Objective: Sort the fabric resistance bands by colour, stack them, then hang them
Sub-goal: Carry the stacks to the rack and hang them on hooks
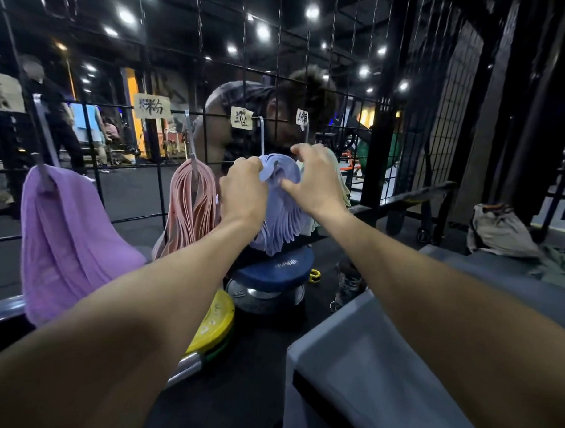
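your left hand (243,188) and right hand (311,176) both pinch the top of the blue bands (279,220), which hang on a hook on the wire grid (196,82). pink bands (192,204) and purple bands (65,238) hang to their left, pale green bands (340,177) just right.

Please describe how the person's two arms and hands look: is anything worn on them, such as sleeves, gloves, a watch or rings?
Both forearms are bare as far as the view shows; no sleeve is visible on either. The left hand and the right hand wear no gloves. No watch, bracelet or ring shows on the wrists or fingers. The upper arms lie outside the picture.
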The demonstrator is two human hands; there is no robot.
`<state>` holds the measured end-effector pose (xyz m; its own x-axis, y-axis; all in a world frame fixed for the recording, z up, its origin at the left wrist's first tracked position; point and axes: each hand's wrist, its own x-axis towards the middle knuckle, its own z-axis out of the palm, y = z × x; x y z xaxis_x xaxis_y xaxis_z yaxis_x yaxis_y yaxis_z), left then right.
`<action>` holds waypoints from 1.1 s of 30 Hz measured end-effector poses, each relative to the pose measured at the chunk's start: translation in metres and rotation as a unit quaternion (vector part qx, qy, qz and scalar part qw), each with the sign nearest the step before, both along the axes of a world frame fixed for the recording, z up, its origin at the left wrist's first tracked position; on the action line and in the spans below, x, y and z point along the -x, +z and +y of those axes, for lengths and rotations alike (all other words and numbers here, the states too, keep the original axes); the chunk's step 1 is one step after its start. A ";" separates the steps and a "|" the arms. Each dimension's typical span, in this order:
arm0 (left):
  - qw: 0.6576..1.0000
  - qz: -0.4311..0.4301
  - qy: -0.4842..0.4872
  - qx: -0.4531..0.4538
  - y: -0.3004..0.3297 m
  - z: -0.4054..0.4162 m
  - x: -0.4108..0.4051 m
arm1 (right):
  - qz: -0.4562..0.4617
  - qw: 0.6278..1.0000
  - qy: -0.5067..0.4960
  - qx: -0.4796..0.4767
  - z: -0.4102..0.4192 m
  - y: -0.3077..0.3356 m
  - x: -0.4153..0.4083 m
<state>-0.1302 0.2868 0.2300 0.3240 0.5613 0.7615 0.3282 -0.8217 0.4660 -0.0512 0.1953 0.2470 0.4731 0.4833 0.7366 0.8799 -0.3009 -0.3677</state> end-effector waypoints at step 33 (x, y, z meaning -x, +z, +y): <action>0.988 0.045 -0.128 0.077 -0.028 -0.017 0.025 | 0.134 0.990 0.014 0.037 0.012 -0.032 0.008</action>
<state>-0.1553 0.2702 0.2017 0.5335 0.5592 0.6346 0.1641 -0.8044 0.5709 -0.0595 0.2074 0.2146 0.6323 0.5467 0.5489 0.7622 -0.3116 -0.5674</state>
